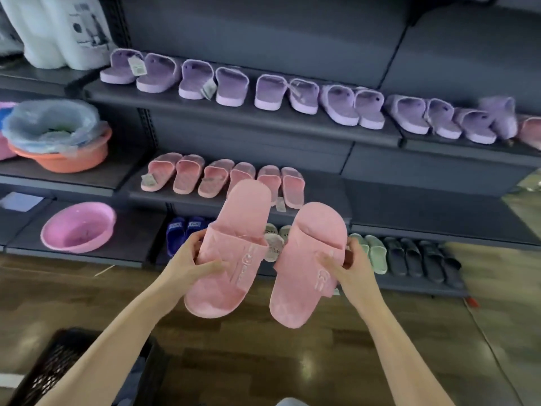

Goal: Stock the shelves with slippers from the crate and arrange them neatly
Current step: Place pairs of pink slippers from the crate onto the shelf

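I hold a pair of pink slippers in the air in front of the shelves. My left hand [193, 260] grips the strap of the left pink slipper [234, 247], and my right hand [348, 263] grips the strap of the right pink slipper [310, 265]. A paper tag [273, 246] hangs between them. On the middle shelf [322, 200] behind them stands a row of pink slippers [222, 180], with bare shelf to its right. The black crate [58, 367] sits at the bottom left, partly behind my left arm.
The upper shelf [240, 112] carries a long row of purple slippers [263, 89]. The bottom shelf holds blue [181, 232], mint [371, 253] and dark slippers [424, 259]. Left shelves hold an orange basin [64, 159], a pink basin [77, 227] and white packs [55, 30]. Wooden floor [263, 347] lies below.
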Demonstrator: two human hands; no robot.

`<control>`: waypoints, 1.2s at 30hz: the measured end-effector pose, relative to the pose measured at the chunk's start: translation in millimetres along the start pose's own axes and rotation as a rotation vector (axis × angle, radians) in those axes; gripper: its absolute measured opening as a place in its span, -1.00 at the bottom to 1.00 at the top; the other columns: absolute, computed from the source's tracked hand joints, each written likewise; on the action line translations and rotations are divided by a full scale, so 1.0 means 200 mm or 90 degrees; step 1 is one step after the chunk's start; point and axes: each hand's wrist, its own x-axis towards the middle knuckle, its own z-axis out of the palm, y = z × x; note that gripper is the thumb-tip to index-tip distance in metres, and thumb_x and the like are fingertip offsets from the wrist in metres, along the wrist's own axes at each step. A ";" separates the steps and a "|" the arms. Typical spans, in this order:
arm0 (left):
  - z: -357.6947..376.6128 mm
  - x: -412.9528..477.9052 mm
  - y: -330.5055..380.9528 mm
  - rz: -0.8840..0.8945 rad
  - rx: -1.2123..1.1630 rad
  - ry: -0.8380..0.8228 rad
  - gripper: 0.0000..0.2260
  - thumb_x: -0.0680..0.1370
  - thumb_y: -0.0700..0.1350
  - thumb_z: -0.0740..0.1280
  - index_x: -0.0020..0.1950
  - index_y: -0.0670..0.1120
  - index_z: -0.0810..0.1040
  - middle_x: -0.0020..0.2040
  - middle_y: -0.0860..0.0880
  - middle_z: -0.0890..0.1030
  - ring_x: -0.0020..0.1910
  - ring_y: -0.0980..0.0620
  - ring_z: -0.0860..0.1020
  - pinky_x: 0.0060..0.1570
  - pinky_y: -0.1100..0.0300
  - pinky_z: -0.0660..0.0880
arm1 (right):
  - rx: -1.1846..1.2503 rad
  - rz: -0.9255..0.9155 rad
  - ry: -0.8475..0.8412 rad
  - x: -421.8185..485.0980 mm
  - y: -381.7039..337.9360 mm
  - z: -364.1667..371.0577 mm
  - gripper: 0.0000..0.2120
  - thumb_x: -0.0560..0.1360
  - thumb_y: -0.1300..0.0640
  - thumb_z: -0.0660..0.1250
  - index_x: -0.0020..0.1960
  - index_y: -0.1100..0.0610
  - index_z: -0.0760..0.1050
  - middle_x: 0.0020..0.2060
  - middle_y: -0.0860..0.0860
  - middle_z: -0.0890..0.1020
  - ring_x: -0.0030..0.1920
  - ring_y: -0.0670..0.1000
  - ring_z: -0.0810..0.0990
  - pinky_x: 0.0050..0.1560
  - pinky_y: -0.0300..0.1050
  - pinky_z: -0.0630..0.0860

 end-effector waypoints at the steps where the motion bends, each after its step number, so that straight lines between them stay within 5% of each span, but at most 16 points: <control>1: 0.08 0.02 0.00 -0.002 0.000 -0.004 -0.16 0.07 0.10 0.54 0.31 0.05 0.36 0.09 0.00 0.58 0.03 -0.05 0.59 0.00 -0.09 0.57 | -0.007 0.005 0.008 0.02 0.03 -0.07 -0.59 0.40 0.08 0.45 0.15 0.08 0.35 -0.05 -0.08 0.55 -0.05 -0.02 0.57 -0.17 -0.18 0.51; 7: 0.48 0.16 0.00 -0.019 -0.002 -0.036 -0.42 0.35 -0.16 0.53 0.25 0.09 0.32 0.03 0.07 0.55 -0.04 0.06 0.56 -0.20 0.17 0.51 | -0.023 0.022 0.059 0.08 0.16 -0.42 -0.59 0.42 0.11 0.43 0.18 0.03 0.33 -0.07 -0.20 0.49 -0.09 -0.24 0.48 -0.25 -0.36 0.40; 15: 0.74 0.45 0.04 -0.020 0.042 -0.078 -0.51 0.45 -0.26 0.41 0.26 0.04 0.29 0.01 0.13 0.49 -0.06 0.19 0.47 -0.25 0.30 0.42 | -0.007 0.086 0.099 0.28 0.30 -0.59 -0.64 0.42 0.07 0.42 0.13 0.06 0.35 -0.07 -0.10 0.53 -0.09 -0.14 0.53 -0.24 -0.29 0.42; 20: 0.82 0.74 0.05 -0.051 0.037 -0.072 -0.46 0.44 -0.26 0.42 0.36 -0.03 0.32 0.11 0.01 0.49 0.07 -0.04 0.48 -0.04 0.05 0.50 | -0.020 0.110 0.100 0.53 0.36 -0.60 -0.63 0.41 0.08 0.44 0.14 0.08 0.38 -0.03 -0.05 0.56 -0.04 -0.04 0.57 -0.15 -0.22 0.50; 26: 0.89 1.14 0.09 -0.065 0.047 -0.067 -0.45 0.42 -0.22 0.45 0.36 -0.08 0.34 0.16 -0.06 0.47 0.05 -0.04 0.45 -0.26 0.23 0.39 | -0.061 0.134 0.098 0.90 0.41 -0.57 -0.70 0.40 0.06 0.46 0.04 0.08 0.44 -0.07 0.02 0.62 -0.07 0.02 0.62 -0.03 0.06 0.57; 36: 1.02 1.60 0.08 -0.093 0.074 -0.072 -0.42 0.34 -0.17 0.51 0.32 -0.07 0.42 0.08 0.00 0.52 0.12 -0.09 0.48 0.09 0.02 0.45 | -0.136 0.185 0.108 1.35 0.59 -0.56 -0.63 0.39 0.02 0.44 0.13 0.10 0.46 -0.06 0.02 0.61 -0.07 0.08 0.62 -0.03 0.11 0.59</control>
